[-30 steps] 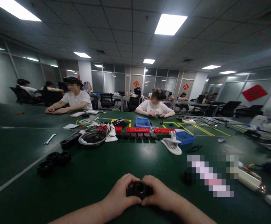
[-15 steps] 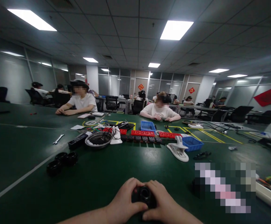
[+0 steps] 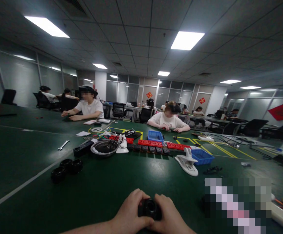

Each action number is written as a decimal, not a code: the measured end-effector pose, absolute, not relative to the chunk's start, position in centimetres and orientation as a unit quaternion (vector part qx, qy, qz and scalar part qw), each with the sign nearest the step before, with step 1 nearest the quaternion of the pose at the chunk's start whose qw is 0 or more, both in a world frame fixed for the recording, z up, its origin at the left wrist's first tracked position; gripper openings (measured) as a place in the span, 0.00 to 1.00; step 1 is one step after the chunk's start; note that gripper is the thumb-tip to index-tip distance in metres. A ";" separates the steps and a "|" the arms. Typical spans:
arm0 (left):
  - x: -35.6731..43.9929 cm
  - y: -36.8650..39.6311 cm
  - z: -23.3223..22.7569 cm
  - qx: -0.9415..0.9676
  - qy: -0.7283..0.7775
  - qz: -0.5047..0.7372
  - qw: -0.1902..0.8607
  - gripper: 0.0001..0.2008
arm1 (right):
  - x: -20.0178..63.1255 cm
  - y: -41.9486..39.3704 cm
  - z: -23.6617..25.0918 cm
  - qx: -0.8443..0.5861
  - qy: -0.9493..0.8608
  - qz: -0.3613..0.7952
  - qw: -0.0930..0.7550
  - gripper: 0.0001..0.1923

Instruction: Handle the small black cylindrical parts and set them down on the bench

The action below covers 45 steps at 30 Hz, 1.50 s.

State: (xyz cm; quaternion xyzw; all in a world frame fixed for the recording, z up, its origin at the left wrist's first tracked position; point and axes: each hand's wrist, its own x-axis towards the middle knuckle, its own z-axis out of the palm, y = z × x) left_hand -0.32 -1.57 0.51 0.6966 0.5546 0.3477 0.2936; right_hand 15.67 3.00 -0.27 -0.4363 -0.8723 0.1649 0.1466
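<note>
Gripping a small black wheel [image 3: 149, 208] from both sides, the left hand [image 3: 130, 213] and the right hand [image 3: 167, 216] meet at the bottom centre of the head view, just above the dark green worktop [image 3: 102, 191]. Fingers of each hand are curled closed around the wheel's rim, thumbs near its lower edge; the round hub opening faces the camera. Three further black wheels [image 3: 67, 167] lie together on the worktop to the left, well apart from the hands, beside a white line [image 3: 22, 187]. Farther back stand a metal bowl [image 3: 104, 148], a black power strip [image 3: 83, 148], a wrench [image 3: 63, 145], a row of red blocks [image 3: 150, 143], two blue bins [image 3: 202, 156] and a white clamp [image 3: 187, 163]. A pixelated patch [image 3: 237, 203] covers part of the worktop at the right. Two seated persons in white shirts [image 3: 90, 108] work at the far side of the worktop, others farther behind. Ceiling light panels [image 3: 187, 40] are lit.
</note>
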 end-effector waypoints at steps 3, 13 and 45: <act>-0.4 -1.8 0.7 0.701 0.554 0.346 0.285 0.18 | 15.5 2.6 -0.2 -0.417 -0.882 0.149 0.158 0.19; -0.9 -1.6 1.0 0.746 0.489 0.320 0.321 0.20 | 17.4 4.4 2.0 -0.284 -0.883 0.362 0.093 0.18; -0.6 -0.9 2.3 0.763 0.481 0.252 0.349 0.17 | 18.5 5.3 1.6 -0.197 -0.932 0.286 0.102 0.13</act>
